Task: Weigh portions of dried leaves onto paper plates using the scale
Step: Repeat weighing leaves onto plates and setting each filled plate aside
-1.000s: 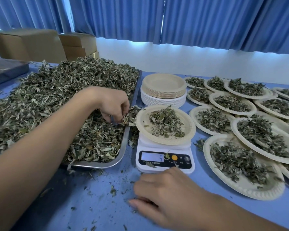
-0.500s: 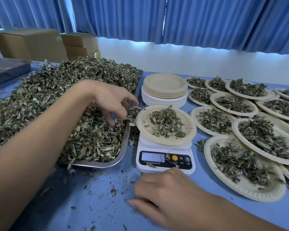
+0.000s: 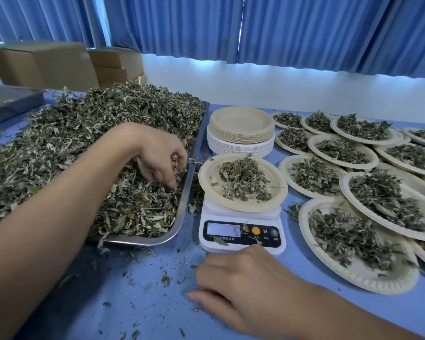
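The left hand (image 3: 161,159) curls its fingers down, tips bunched together and pinching into the dried leaves (image 3: 84,143) near the right edge of the metal tray (image 3: 133,240), which is heaped full. The right hand (image 3: 243,285) rests on the blue table (image 3: 133,298) just in front of the scale (image 3: 241,233), fingers loosely curled, holding nothing. On the scale sits a paper plate (image 3: 207,182) with a small mound of leaves; the display reads 5. Behind it stands a stack of empty plates (image 3: 241,128). To the right, filled plates (image 3: 349,276) overlap one another. Leaf crumbs dot the table. Cardboard boxes (image 3: 42,65) sit at the back left.
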{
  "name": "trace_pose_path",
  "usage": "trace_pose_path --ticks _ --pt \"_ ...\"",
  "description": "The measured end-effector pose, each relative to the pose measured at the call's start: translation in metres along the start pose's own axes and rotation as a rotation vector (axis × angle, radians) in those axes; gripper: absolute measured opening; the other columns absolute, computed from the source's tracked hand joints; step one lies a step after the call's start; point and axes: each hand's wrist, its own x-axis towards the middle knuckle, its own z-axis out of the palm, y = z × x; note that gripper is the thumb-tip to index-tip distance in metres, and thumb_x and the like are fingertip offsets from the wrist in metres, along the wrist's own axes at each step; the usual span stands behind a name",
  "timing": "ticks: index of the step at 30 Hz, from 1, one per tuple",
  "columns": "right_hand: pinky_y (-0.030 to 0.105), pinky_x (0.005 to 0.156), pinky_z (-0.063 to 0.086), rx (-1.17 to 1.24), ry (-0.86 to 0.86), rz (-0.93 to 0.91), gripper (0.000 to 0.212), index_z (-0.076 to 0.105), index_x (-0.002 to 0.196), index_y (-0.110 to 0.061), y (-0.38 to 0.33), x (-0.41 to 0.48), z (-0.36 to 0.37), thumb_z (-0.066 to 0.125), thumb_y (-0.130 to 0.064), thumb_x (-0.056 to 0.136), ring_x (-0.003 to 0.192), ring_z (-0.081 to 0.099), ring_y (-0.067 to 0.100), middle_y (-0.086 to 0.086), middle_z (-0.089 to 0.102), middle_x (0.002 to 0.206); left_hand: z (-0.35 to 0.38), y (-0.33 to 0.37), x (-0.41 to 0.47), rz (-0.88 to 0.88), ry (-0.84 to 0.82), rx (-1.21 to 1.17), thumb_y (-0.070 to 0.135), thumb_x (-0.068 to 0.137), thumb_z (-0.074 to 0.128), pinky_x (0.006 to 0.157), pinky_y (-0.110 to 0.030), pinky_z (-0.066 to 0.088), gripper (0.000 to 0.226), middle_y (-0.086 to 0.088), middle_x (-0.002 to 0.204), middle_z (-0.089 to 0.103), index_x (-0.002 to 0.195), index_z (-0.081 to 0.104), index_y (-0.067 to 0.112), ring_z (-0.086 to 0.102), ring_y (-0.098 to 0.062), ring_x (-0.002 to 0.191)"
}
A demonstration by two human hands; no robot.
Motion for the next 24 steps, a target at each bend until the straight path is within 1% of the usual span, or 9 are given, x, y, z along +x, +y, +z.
trace_pose_path --ticks 2,4,8,12,17,19,20,22,24 --pt "0.045 0.063 0.046 0.002 -0.009 0.001 0.034 0.054 0.091 -0.024 0.000 0.000 0.000 0.038 -0.048 0.108 0.072 0.051 0.025 -0.005 0.052 0.085 0.005 0.003 -0.001 -0.035 -0.096 0.112 0.023 0.071 0.091 0.069 -0.033 0.060 0.068 -0.016 0.104 0.068 0.126 0.051 0.023 0.067 -0.022 0.078" --pt "0.045 0.063 0.046 0.005 -0.011 0.004 0.034 0.055 0.091 -0.023 0.000 0.000 0.000 0.038 -0.048 0.108 0.072 0.050 0.024 -0.005 0.052 0.085 0.007 0.005 -0.002 -0.049 -0.104 0.128 0.026 0.066 0.094 0.071 -0.035 0.063 0.076 -0.014 0.101 0.063 0.128 0.051 0.022 0.063 -0.021 0.078" --pt "0.044 0.064 0.046 0.008 -0.011 0.002 0.035 0.056 0.091 -0.023 0.000 0.000 0.000 0.038 -0.048 0.108 0.072 0.051 0.024 -0.006 0.051 0.085 0.012 0.008 0.000 -0.032 -0.095 0.170 0.025 0.067 0.093 0.068 -0.033 0.063 0.046 -0.009 0.089 0.060 0.098 0.060 0.020 0.063 -0.020 0.074" --pt "0.044 0.064 0.046 0.012 -0.014 0.004 0.036 0.054 0.090 -0.023 0.000 0.001 0.001 0.037 -0.049 0.108 0.073 0.049 0.022 -0.007 0.049 0.084 0.021 0.008 0.006 -0.026 -0.066 0.139 0.011 0.076 0.087 0.073 -0.044 0.064 0.030 -0.008 0.072 0.058 0.079 0.057 0.006 0.067 -0.030 0.071" --pt "0.043 0.063 0.046 0.006 -0.014 0.000 0.036 0.054 0.089 -0.023 0.000 0.001 0.001 0.037 -0.049 0.108 0.071 0.048 0.021 -0.008 0.048 0.082 0.004 0.001 -0.003 -0.028 0.049 0.064 0.012 0.077 0.086 0.069 -0.038 0.064 0.025 -0.008 0.073 0.053 0.083 0.066 -0.001 0.068 -0.027 0.067" --pt "0.042 0.061 0.046 0.004 -0.004 -0.003 0.035 0.054 0.088 -0.023 0.000 0.001 0.002 0.039 -0.048 0.108 0.069 0.048 0.022 -0.007 0.048 0.081 -0.003 0.000 -0.007 -0.031 0.130 0.046 0.011 0.078 0.084 0.070 -0.040 0.064 0.024 -0.013 0.079 0.062 0.089 0.069 -0.003 0.073 -0.029 0.070" --pt "0.041 0.059 0.046 0.003 0.007 -0.005 0.034 0.054 0.087 -0.023 0.001 0.001 0.001 0.040 -0.047 0.107 0.067 0.047 0.022 -0.007 0.049 0.080 -0.005 0.001 -0.009 -0.028 0.178 0.027 0.011 0.078 0.083 0.066 -0.036 0.063 0.022 -0.014 0.082 0.068 0.090 0.070 -0.002 0.074 -0.027 0.069" --pt "0.040 0.057 0.046 0.001 0.021 -0.006 0.032 0.053 0.086 -0.024 0.001 0.001 0.001 0.043 -0.045 0.107 0.066 0.048 0.021 -0.007 0.050 0.080 -0.009 0.003 -0.013 0.008 0.289 -0.062 0.011 0.078 0.082 0.057 -0.024 0.059 0.013 -0.009 0.079 0.074 0.085 0.073 0.003 0.075 -0.020 0.065" --pt "0.040 0.056 0.045 -0.001 0.027 -0.009 0.031 0.053 0.086 -0.025 0.002 0.001 0.002 0.043 -0.045 0.107 0.066 0.048 0.020 -0.008 0.049 0.079 -0.010 0.009 -0.015 0.092 0.367 -0.213 0.009 0.079 0.081 0.059 -0.024 0.060 0.012 -0.006 0.077 0.076 0.087 0.074 0.005 0.076 -0.019 0.069"
